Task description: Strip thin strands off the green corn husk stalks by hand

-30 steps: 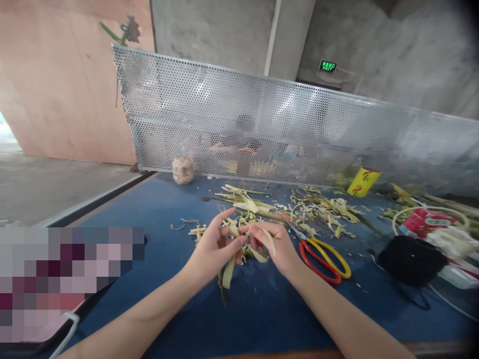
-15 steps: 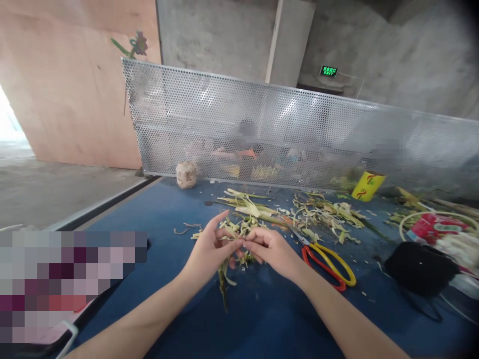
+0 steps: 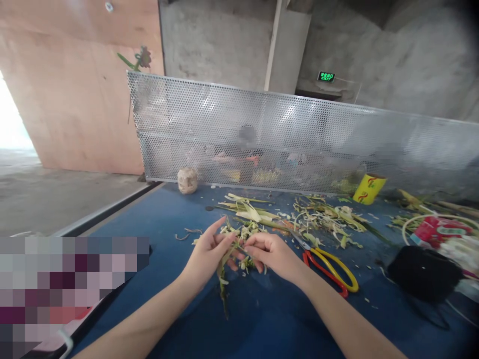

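Head camera view, looking down over 2 bare forearms that meet at the middle of a blue felt-covered table [image 3: 157, 219]. The left hand [image 3: 205, 257] and the right hand [image 3: 275, 253] come together fingertip to fingertip over a thin green-and-pale leaf strip [image 3: 223, 279], which hangs down from between them toward the table and ends in a dark stem tip. The left hand's thumb and bent fingers pinch the strip's upper part, with the index finger stretched out free; the right hand's fingers are curled closed around the strip's top end, just touching the left fingertips. Judging by the grip, the strip is being folded or twisted between the 2 hands, and a further fold would call for the left pinch to hold firm while the right fingers turn the free end. Just behind the hands lies a loose heap of pale green leaf trimmings [image 3: 318, 217], spread toward the right. A pair of scissors with red and yellow handles [image 3: 329, 271] lies just right of the right wrist, blades pointing to the heap. Farther right sit a black fabric bundle [image 3: 424, 274] and a yellow paper cup [image 3: 368, 189]. A perforated metal screen [image 3: 299, 139] stands along the table's far edge.
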A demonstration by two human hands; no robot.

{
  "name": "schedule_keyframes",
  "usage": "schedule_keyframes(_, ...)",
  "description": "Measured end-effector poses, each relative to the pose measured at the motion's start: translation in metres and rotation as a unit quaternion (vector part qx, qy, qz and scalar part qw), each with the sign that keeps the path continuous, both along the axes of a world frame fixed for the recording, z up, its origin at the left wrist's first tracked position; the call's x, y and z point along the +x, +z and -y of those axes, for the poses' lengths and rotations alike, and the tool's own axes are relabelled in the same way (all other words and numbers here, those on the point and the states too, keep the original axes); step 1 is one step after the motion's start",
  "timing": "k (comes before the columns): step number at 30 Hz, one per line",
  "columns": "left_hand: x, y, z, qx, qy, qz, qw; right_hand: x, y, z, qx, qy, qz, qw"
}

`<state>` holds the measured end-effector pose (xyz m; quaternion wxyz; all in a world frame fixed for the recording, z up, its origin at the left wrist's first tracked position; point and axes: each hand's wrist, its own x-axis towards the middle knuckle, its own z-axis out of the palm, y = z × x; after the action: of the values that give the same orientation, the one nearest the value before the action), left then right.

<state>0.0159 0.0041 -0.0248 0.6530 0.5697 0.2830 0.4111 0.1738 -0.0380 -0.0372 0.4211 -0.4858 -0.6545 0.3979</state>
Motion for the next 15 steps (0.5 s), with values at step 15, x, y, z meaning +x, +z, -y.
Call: schedule_keyframes(15, -0.002, 0.002, 0.0086, 0.04, -0.035, -0.02, 0.998, -0.0104, -0.0095, -0.0047, -0.016, -0.002, -0.132, 0.991)
